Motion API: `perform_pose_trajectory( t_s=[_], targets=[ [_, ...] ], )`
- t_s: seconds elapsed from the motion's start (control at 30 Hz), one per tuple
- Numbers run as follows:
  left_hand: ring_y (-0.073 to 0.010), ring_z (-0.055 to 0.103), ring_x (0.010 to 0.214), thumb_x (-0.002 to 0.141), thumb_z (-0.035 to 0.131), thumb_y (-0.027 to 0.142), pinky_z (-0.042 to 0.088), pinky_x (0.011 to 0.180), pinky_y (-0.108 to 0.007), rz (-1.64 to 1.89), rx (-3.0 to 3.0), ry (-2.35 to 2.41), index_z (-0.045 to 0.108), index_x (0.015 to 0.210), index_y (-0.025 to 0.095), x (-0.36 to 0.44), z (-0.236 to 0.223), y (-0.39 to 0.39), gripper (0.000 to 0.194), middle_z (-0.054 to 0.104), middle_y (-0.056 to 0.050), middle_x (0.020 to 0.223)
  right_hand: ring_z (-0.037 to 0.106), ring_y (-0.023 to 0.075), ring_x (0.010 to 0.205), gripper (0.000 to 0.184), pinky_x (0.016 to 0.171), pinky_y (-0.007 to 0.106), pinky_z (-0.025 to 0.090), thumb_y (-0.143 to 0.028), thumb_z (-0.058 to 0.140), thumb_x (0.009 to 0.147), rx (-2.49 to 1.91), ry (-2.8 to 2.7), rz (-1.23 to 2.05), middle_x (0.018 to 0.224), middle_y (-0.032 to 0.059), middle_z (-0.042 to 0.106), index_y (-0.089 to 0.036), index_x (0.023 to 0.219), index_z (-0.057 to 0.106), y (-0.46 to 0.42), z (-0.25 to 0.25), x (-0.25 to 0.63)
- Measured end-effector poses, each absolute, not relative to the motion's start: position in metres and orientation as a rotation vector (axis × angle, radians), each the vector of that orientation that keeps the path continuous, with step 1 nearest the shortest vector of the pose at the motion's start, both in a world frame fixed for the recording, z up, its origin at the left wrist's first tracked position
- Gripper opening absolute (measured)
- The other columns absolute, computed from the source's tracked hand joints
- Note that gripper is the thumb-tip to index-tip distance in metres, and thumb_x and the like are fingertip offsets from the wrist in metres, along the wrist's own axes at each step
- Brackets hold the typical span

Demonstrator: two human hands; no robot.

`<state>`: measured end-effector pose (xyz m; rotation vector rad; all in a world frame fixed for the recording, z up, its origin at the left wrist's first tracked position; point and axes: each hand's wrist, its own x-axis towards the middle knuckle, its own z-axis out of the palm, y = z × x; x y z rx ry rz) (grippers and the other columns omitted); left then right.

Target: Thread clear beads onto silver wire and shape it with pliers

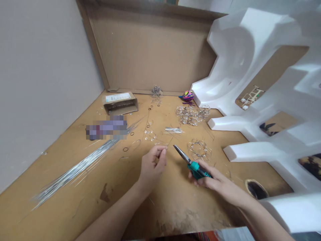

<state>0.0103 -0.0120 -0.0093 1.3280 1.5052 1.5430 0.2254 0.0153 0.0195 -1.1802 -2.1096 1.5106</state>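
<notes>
While left fingers [162,156] pinch a thin wire [170,141], right fingers [204,165] wrapped snugly round pliers [192,165] — teal-handled, long-nosed, tapering.

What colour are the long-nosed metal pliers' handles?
Teal with black; the head view shows the handles best.

Pale wall [45,73], brown panel [155,50], worn tabletop [175,204]

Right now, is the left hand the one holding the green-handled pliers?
No, the green-handled pliers are in the right hand, while the left hand pinches a thin wire.
</notes>
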Motion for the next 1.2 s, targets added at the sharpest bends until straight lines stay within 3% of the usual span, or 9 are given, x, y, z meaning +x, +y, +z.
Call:
perform_pose_trajectory(
  t_s=[0.23, 0.53, 0.7, 0.93, 1.2],
  targets=[
    [-0.0090, 0.043, 0.047, 0.083, 0.046, 0.029, 0.032, 0.046, -0.019, 1.522, 1.460, 1.547, 0.055, 0.081, 0.019, 0.011, -0.011, -0.013, 0.014, 0.046, 0.005, 0.052, 0.052, 0.0211, 0.094, 0.031, 0.078, 0.030, 0.040, -0.020, 0.047, 0.072, -1.222, -2.186, 1.319, 0.101, 0.0023, 0.059, -0.022, 0.103, 0.051, 0.011, 0.023, 0.208],
    [-0.0105, 0.046, 0.049, 0.083, 0.045, 0.030, 0.033, 0.048, -0.021, 1.474, 1.527, 1.599, 0.055, 0.082, 0.021, 0.011, -0.016, -0.012, 0.014, 0.047, 0.004, 0.053, 0.046, 0.0153, 0.073, 0.020, 0.064, 0.025, 0.037, -0.018, 0.045, 0.071, -1.218, -2.166, 1.343, 0.076, -0.0015, 0.051, -0.020, 0.090, 0.051, 0.013, 0.022, 0.199],
    [-0.0115, 0.046, 0.052, 0.083, 0.044, 0.026, 0.031, 0.049, -0.021, 1.436, 1.673, 1.671, 0.054, 0.082, 0.021, 0.009, -0.020, -0.010, 0.012, 0.048, 0.003, 0.055, 0.044, 0.0140, 0.072, 0.015, 0.065, 0.025, 0.035, -0.018, 0.047, 0.069, -1.220, -2.033, 1.365, 0.075, -0.0016, 0.049, -0.019, 0.084, 0.053, 0.010, 0.019, 0.199],
    [-0.0121, 0.049, 0.056, 0.082, 0.045, 0.020, 0.035, 0.051, -0.022, 1.534, 1.882, 1.695, 0.052, 0.078, 0.019, 0.007, -0.021, -0.010, 0.009, 0.050, 0.002, 0.058, 0.039, 0.0086, 0.049, 0.017, 0.044, 0.021, 0.030, -0.021, 0.046, 0.070, -1.116, -1.585, 1.949, 0.065, -0.0017, 0.049, -0.016, 0.086, 0.050, 0.006, 0.015, 0.205],
    [-0.0130, 0.053, 0.063, 0.082, 0.045, 0.014, 0.042, 0.061, -0.025, 1.647, 2.021, 1.572, 0.056, 0.085, 0.017, 0.004, -0.021, -0.006, 0.012, 0.059, -0.002, 0.069, 0.048, 0.0119, 0.068, 0.021, 0.067, 0.026, 0.038, -0.013, 0.045, 0.068, -0.967, -1.747, 1.880, 0.080, 0.0014, 0.055, -0.016, 0.088, 0.049, 0.011, 0.018, 0.206]
  ],
)
